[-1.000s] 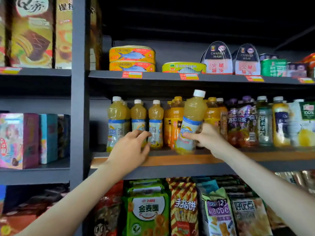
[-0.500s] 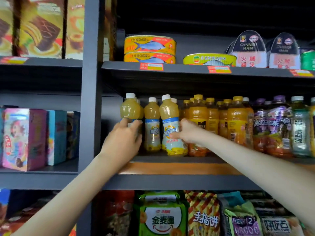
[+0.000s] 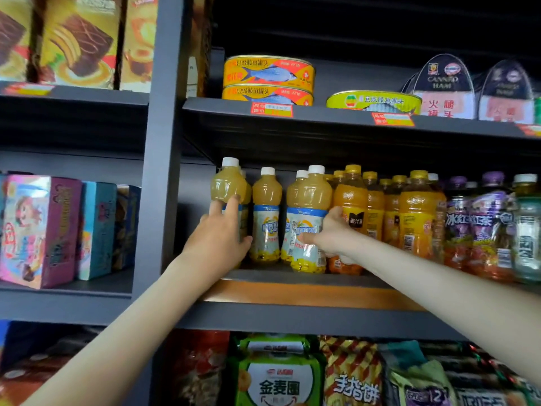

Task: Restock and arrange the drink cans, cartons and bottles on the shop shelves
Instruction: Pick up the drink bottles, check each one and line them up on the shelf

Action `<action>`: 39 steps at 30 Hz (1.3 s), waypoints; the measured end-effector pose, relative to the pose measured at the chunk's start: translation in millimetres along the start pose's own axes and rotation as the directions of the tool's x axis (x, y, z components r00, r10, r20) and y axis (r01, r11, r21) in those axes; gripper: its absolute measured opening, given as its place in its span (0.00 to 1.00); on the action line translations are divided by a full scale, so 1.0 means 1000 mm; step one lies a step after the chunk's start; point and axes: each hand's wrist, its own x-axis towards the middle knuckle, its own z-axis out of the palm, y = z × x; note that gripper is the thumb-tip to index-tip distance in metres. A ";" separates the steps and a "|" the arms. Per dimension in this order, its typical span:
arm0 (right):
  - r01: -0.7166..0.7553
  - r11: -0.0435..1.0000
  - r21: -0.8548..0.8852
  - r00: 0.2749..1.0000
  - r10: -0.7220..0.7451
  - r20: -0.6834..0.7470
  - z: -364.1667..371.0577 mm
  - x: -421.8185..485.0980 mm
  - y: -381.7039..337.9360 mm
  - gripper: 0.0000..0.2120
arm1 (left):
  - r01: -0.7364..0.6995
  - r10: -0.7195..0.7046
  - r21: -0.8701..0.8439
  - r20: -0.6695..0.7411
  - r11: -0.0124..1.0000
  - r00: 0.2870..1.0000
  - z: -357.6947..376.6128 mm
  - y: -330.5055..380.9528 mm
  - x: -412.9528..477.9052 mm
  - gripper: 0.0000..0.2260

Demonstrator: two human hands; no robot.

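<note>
Pale yellow juice bottles with white caps stand at the left end of the middle shelf (image 3: 307, 294). My left hand (image 3: 218, 238) is wrapped around the leftmost pale juice bottle (image 3: 228, 186). My right hand (image 3: 330, 235) grips the front pale juice bottle (image 3: 313, 200), which stands on the shelf in front of another like it. One more pale bottle (image 3: 265, 212) stands between my hands. Orange juice bottles (image 3: 415, 212) with yellow caps fill the row to the right.
Purple tea bottles (image 3: 483, 224) and a green bottle (image 3: 527, 230) stand further right. Fish tins (image 3: 268, 74) and ham tins (image 3: 445, 89) sit on the shelf above. Snack bags (image 3: 278, 373) hang below. Boxes (image 3: 41, 230) fill the left bay beyond a grey upright (image 3: 158, 171).
My right hand carried its pale bottle left and set it upright at the front of the pale bottles. My left hand closed around the leftmost bottle. The view shifted left.
</note>
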 end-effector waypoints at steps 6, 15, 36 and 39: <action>0.055 0.998 -0.006 0.998 -0.055 -0.028 0.003 -0.001 0.003 0.37 | 0.006 -0.006 0.010 -0.017 1.000 1.000 0.003 -0.003 0.001 0.34; 0.157 0.981 -0.116 0.986 -0.162 -0.031 -0.001 -0.011 -0.002 0.36 | 0.002 -0.003 0.010 0.009 1.000 1.000 0.005 -0.005 0.001 0.35; 0.361 0.861 -0.359 0.909 -0.410 -0.070 0.081 0.026 -0.075 0.39 | 0.017 -0.025 0.085 0.096 0.996 0.995 0.012 -0.008 0.000 0.36; 0.491 0.817 -0.301 0.842 -0.534 -0.076 0.078 0.020 -0.069 0.36 | 0.030 -0.036 0.083 0.069 0.996 0.997 0.015 -0.010 0.001 0.36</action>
